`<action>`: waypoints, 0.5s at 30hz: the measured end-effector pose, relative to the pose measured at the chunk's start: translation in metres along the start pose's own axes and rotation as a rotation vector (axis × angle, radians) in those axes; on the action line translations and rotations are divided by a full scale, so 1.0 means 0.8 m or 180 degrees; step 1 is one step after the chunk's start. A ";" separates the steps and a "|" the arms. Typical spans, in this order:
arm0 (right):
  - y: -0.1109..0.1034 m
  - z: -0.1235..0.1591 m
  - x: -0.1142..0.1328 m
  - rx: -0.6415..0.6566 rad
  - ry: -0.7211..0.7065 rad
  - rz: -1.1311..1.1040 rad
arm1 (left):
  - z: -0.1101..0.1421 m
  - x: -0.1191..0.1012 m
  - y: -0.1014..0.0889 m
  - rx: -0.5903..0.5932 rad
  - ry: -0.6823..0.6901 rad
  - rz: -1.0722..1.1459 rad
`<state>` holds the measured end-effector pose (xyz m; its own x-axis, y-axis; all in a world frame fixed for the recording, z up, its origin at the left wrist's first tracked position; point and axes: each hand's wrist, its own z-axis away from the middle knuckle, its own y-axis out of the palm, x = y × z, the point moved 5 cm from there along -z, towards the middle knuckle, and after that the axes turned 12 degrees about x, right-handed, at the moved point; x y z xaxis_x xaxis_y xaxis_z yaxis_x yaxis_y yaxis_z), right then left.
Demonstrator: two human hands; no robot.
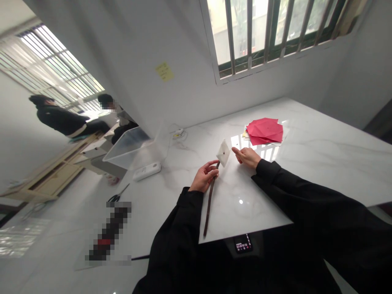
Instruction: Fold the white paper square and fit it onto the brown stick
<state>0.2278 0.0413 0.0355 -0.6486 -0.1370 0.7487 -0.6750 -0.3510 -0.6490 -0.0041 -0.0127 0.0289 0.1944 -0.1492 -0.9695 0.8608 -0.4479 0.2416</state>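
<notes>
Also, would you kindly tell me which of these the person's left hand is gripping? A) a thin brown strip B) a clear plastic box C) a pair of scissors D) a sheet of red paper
A. The left hand is closed around a thin brown strip, which runs up to a white square.

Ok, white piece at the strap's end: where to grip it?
Probably pinch the white piece by its free upper right edge, coming from the right with the right hand, already beside it. It looks thin and stands tilted, and its lower corner meets the strap, held in the left hand.
</notes>
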 end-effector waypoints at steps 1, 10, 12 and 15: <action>0.000 0.000 0.000 -0.0035 0.0002 -0.0013 | 0.000 -0.001 0.001 0.0001 -0.0002 0.0007; -0.006 0.003 -0.001 -0.0526 -0.0314 -0.0217 | 0.002 -0.007 0.004 0.0021 0.0006 0.0073; -0.007 0.003 -0.002 -0.0514 -0.0308 -0.0359 | 0.002 -0.006 0.004 0.0002 0.0015 0.0107; 0.001 -0.001 -0.003 -0.0095 -0.0209 -0.0249 | 0.002 -0.005 0.001 -0.0092 0.0025 0.0195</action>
<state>0.2286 0.0423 0.0332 -0.5698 -0.1710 0.8038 -0.7335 -0.3353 -0.5913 -0.0048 -0.0137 0.0328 0.2507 -0.1686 -0.9533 0.8604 -0.4126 0.2992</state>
